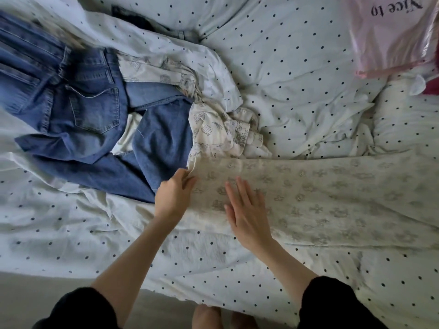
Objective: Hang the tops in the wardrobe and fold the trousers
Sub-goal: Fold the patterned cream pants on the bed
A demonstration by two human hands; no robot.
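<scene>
Cream printed pyjama trousers (320, 200) lie stretched flat across the bed, running from the middle out to the right. My left hand (174, 193) pinches their left end with curled fingers. Flat on the fabric just right of it rests my right hand (247, 214), fingers straight. Behind them sits a crumpled matching cream printed top (221, 129). Blue jeans (78, 110) are heaped at the left, partly blurred at the upper left corner.
A white duvet with dark dots (285, 67) covers the bed. A pink garment with black lettering (389, 32) lies at the top right. A dark garment (135, 19) pokes out at the top. The bed's near edge and floor (35, 293) run along the bottom.
</scene>
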